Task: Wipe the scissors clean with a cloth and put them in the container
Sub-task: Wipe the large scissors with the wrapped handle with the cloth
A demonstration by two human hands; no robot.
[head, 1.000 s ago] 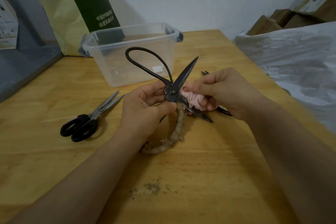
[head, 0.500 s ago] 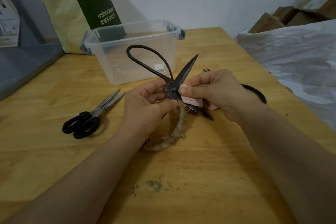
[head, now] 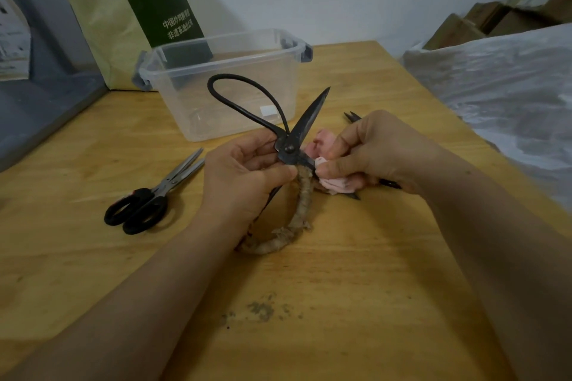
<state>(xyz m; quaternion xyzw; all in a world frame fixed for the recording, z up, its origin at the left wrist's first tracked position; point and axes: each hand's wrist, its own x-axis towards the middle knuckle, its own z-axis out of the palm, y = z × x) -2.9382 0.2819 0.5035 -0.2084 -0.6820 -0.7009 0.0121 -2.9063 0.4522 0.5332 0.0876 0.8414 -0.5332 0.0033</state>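
Scissors, three pairs showing: the iron scissors (head: 291, 148) are being held open over the worktop (head: 340, 257), the left hand (head: 244, 176) closing its grip on the wrapped handle by the pivot, the right hand (head: 380, 151) pinching one pink cloth (head: 335, 184) against the lower blade. Black-handled scissors (head: 148, 204) are lying closed to the left. A third pair (head: 351, 116) is poking out from behind the right hand. One clear container (head: 223, 96) is standing beyond, one green bag (head: 123, 15) leaning behind it.

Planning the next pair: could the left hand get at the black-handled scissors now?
Probably not yet: the left hand grips the iron scissors, though the way to the black-handled scissors looks free.
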